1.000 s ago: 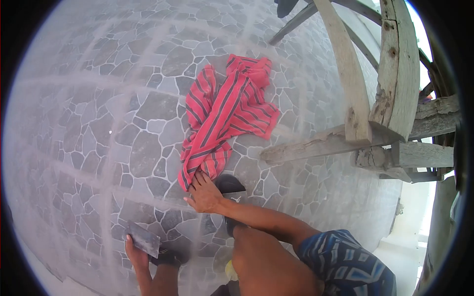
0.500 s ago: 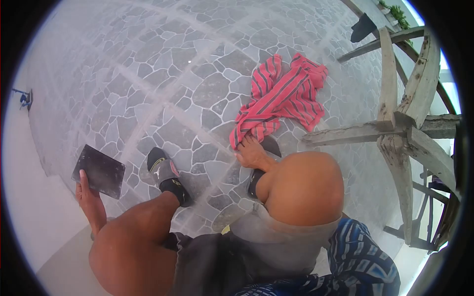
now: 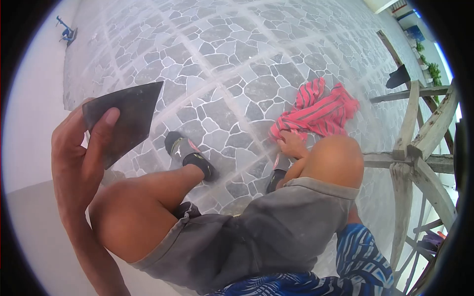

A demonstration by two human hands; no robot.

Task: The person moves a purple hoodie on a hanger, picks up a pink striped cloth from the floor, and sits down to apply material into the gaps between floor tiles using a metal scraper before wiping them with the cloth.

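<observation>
Your left hand (image 3: pixel 74 153) pinches a dark flat panel (image 3: pixel 133 116) by its left edge, thumb across the near face, fingers behind; the panel stands tilted above your left knee, clear of the floor (image 3: pixel 212 126). Your right hand (image 3: pixel 293 145) reaches down to the near end of the red striped cloth (image 3: pixel 321 112), spread crumpled beyond it; whether those fingers close on the fabric, you cannot tell.

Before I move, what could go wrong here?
The dark plate might slip, since your left hand grips it near one side only. The striped cloth lies bunched close to your right foot, so it could snag underfoot. The wooden frame stands to your right; turning that way, you might bump it.
</observation>
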